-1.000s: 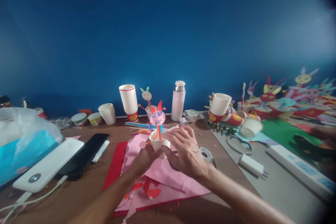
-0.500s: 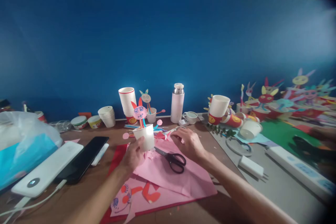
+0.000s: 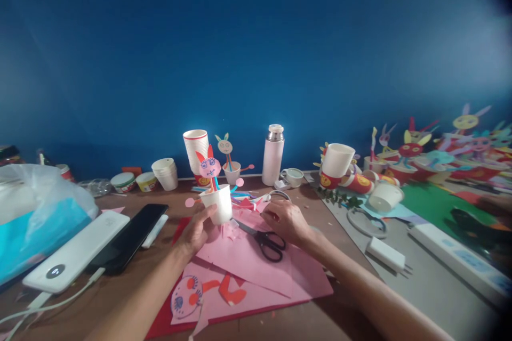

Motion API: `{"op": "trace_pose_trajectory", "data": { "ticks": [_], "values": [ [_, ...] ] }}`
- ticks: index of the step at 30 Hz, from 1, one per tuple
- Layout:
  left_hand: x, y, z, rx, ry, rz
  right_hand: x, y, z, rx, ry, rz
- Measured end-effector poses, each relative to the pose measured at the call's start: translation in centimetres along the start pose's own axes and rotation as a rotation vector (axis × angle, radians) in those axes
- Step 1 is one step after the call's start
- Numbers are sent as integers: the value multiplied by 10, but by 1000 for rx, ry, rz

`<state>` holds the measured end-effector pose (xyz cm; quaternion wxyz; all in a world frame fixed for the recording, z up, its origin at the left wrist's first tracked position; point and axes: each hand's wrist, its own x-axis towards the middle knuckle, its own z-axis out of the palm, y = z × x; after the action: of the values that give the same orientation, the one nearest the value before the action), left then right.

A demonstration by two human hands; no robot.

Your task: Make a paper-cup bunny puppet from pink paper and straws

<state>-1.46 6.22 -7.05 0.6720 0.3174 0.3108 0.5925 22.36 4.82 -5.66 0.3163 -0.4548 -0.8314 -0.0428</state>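
My left hand [image 3: 200,228] is closed round a white paper cup [image 3: 219,205], held upright over the pink paper. From the cup rises a pink paper rabbit head [image 3: 209,168] with red ears and drawn eyes, on coloured stems. Pink discs stick out at both sides. Right of the cup, my right hand [image 3: 288,219] has its fingers bent down and together beside pink and red paper scraps [image 3: 248,203]; what they hold, if anything, is hidden. Between the hands, black-handled scissors [image 3: 269,244] lie on the pink paper sheets [image 3: 256,264], next to a drawn pink face cutout [image 3: 186,298].
Behind stand stacked paper cups [image 3: 195,144], another rabbit cup [image 3: 232,173] and a pink thermos [image 3: 273,157]. A phone [image 3: 128,237] and power bank [image 3: 78,250] lie left. Rightward are a charger [image 3: 386,256], a power strip [image 3: 456,258] and several animal cups.
The cup in my left hand has shifted slightly left and tilts less. My right hand has dropped a little, its fingers drawn closer together. The whole view has shifted slightly.
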Motion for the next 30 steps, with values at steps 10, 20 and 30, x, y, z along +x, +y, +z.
{"op": "trace_pose_trajectory", "data": {
  "ticks": [10,20,30],
  "values": [
    [0,0,0,-5,-30,8,-6,-12,4,-63,-267,39],
    [0,0,0,-12,50,0,-15,-30,12,-172,-381,78],
    [2,-1,-3,-12,47,-8,-9,-36,-6,-253,-490,79]
  ]
}}
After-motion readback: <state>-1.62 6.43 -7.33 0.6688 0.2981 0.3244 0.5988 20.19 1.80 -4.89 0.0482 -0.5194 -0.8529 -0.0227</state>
